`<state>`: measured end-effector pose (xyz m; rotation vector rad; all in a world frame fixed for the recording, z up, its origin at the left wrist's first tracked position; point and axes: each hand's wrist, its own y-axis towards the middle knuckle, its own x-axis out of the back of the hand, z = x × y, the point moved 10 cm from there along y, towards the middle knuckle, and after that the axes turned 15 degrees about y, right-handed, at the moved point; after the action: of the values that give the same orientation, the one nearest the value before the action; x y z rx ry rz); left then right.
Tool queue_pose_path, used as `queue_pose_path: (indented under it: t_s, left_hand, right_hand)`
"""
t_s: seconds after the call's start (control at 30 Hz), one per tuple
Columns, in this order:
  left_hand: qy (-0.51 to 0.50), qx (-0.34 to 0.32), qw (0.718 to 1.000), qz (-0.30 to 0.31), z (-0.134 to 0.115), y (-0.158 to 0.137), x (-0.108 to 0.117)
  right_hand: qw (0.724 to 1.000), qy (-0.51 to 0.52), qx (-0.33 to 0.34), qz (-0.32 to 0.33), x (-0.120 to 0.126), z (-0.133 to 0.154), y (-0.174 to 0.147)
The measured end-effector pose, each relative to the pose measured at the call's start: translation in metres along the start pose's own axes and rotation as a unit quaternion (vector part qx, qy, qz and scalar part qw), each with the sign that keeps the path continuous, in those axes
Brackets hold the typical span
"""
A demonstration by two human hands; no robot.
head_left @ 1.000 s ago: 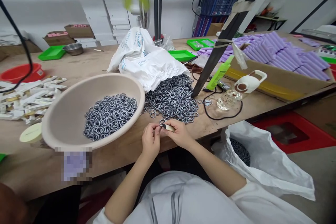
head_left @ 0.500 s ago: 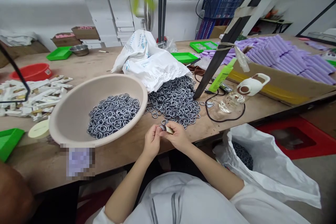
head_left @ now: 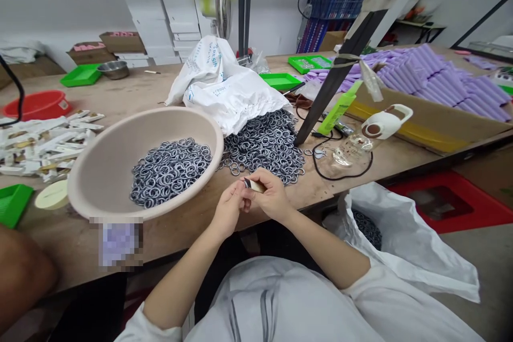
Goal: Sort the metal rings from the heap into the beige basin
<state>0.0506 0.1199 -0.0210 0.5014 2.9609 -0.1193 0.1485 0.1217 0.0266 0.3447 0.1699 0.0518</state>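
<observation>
My two hands meet over the table's front edge, just in front of the heap of grey rings (head_left: 266, 144). Between the fingers of my right hand (head_left: 271, 196) is a short, flat cream-coloured piece (head_left: 256, 186). My left hand (head_left: 227, 207) is closed at its dark end, pinching what looks like one grey ring (head_left: 247, 183); the fingers partly cover it. To the left stands a wide beige basin (head_left: 100, 171) with many similar rings inside. The heap spills from a white printed sack (head_left: 236, 93).
White strips (head_left: 48, 144) lie at far left near a red basin (head_left: 36, 106). A slanted dark post (head_left: 332, 80) rises behind a bottle with a white lid (head_left: 385, 120). Purple pieces (head_left: 433, 75) fill a carton at right. An open white sack (head_left: 412, 246) sits below the edge.
My hands have risen slightly and stay together. The cream piece has turned, with its dark end showing more plainly at my left fingertips. The view has tilted a little.
</observation>
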Motion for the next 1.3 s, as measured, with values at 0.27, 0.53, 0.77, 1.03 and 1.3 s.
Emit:
queue_pose_path:
  t_s: [0.27, 0.53, 0.77, 1.03, 1.3]
  left_hand:
    - [-0.1, -0.013, 0.995, -0.011, -0.048, 0.016, -0.013]
    - [-0.138, 0.024, 0.989, 0.04, -0.051, 0.009, -0.02]
    - [-0.171, 0.059, 0.983, 0.025, -0.046, 0.008, -0.019]
    - [-0.063, -0.007, 0.99, 0.127, -0.056, -0.011, -0.037]
    - [-0.01, 0.022, 0.996, 0.091, -0.038, -0.01, -0.028]
  right_hand:
    - [0.978, 0.18, -0.1, -0.01, -0.019, 0.005, 0.029]
    - [0.999, 0.025, -0.018, 0.018, -0.005, 0.036, 0.036]
    - [0.951, -0.276, 0.113, 0.076, -0.02, 0.071, 0.008]
    - [0.979, -0.198, 0.038, 0.025, 0.01, 0.046, 0.027]
    - [0.995, 0.06, -0.031, 0.075, -0.012, 0.029, 0.005]
